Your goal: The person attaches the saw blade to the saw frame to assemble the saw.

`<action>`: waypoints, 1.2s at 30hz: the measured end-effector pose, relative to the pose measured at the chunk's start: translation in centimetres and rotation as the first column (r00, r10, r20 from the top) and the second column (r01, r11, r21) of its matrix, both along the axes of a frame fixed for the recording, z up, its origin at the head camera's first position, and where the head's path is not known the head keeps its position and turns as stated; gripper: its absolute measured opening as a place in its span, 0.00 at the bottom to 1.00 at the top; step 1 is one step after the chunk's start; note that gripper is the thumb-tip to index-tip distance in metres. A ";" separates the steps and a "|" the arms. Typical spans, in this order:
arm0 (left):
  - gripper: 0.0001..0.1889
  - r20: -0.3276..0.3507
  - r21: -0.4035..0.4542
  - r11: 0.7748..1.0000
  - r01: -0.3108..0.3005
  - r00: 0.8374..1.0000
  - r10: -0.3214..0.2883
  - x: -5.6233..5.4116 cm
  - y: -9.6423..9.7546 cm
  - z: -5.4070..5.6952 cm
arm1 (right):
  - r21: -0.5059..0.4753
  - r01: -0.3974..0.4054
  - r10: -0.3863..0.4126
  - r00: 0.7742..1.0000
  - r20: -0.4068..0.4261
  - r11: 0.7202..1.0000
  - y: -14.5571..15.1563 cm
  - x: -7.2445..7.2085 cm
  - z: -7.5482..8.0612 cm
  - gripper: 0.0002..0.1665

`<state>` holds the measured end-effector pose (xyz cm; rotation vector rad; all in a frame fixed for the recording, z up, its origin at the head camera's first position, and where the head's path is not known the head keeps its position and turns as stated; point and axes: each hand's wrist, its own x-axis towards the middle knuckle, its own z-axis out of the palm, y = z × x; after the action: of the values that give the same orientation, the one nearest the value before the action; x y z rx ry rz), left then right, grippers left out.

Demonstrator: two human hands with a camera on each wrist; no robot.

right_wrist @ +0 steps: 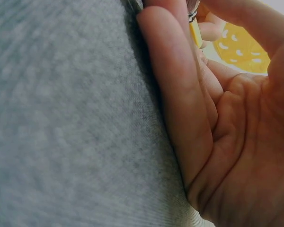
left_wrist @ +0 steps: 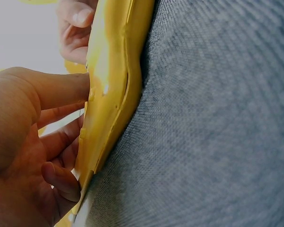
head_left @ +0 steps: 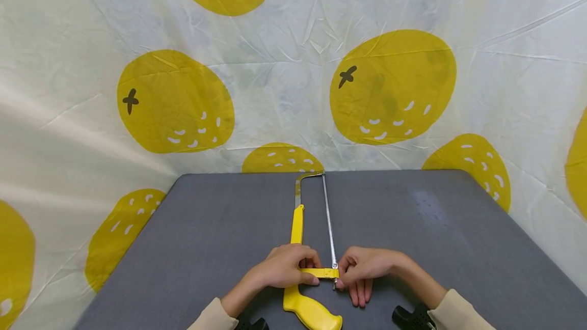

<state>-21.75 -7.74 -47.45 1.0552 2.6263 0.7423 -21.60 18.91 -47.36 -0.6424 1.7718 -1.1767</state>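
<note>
A hacksaw point(head_left: 297, 225) with a yellow frame lies on the grey table, its handle point(head_left: 317, 313) toward me and its metal bow at the far edge. The thin blade point(head_left: 328, 218) runs along its right side. My left hand point(head_left: 286, 267) grips the frame just ahead of the handle, thumb and fingers on either side of the short yellow crossbar point(head_left: 326, 273). At the crossbar's right end, my right hand point(head_left: 369, 265) pinches the small metal tension screw point(head_left: 335, 284) between thumb and forefinger. In the right wrist view, its outer fingers point(right_wrist: 177, 71) lie along the table, and the screw is mostly hidden.
The grey tabletop point(head_left: 220, 228) extends around the saw on both sides. Behind it hangs a pale cloth point(head_left: 279, 101) printed with yellow fruit, reaching down to the table's far edge. Black wrist devices point(head_left: 412, 315) sit under both forearms.
</note>
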 end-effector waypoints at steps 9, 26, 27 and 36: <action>0.07 -0.001 0.001 1.000 0.002 1.000 -0.002 0.1 -0.1 0.1 | -0.017 -0.012 0.012 0.999 0.032 1.000 0.2 0.0 0.0 0.15; 0.08 0.001 0.001 1.000 -0.009 1.000 0.009 0.1 0.0 0.1 | -0.033 -0.026 0.027 0.999 0.030 0.999 0.2 -0.1 0.0 0.14; 0.08 0.001 0.001 1.000 -0.008 1.000 0.008 0.1 0.0 0.1 | -0.033 -0.027 0.028 0.999 0.031 0.999 0.2 -0.1 0.0 0.14; 0.08 0.000 -0.003 1.000 -0.006 1.000 0.006 0.1 0.0 0.1 | -0.039 -0.028 0.030 0.999 0.039 0.999 0.2 -0.1 0.1 0.15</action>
<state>-21.65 -7.77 -47.34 1.0467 2.6307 0.7389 -21.67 19.10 -47.30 -0.6611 1.7054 -1.1981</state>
